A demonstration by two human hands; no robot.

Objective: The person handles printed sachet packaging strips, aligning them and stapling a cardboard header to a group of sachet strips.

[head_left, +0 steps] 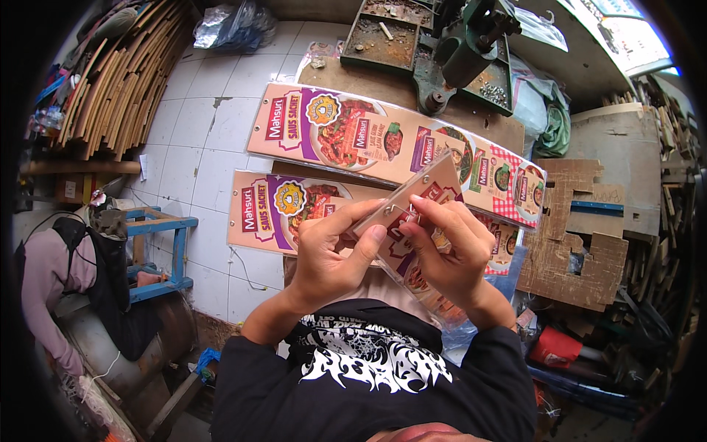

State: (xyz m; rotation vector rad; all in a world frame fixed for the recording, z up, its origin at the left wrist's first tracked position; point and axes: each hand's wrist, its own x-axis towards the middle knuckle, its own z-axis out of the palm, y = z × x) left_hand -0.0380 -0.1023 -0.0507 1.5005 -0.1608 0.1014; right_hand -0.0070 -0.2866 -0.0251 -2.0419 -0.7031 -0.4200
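Printed card strip (423,193) sits pinched between left hand (331,254) and right hand (449,247), both gripping it.

**Out of sight at the bench**

Both hands are covering the middle of the printed card strip (431,193). The small metal ring (401,211) is showing too tiny to make out. The second strip (283,214) is lying half hidden behind the left hand (331,254) and right hand (445,250).

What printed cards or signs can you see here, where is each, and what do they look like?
Upper card: on the bench, long, peach and purple, food pictures.
Lower card: nearer the person, same colours.
Held card: in both hands, tilted, same print.
Wall poster: top right, pale, too blurred to describe.
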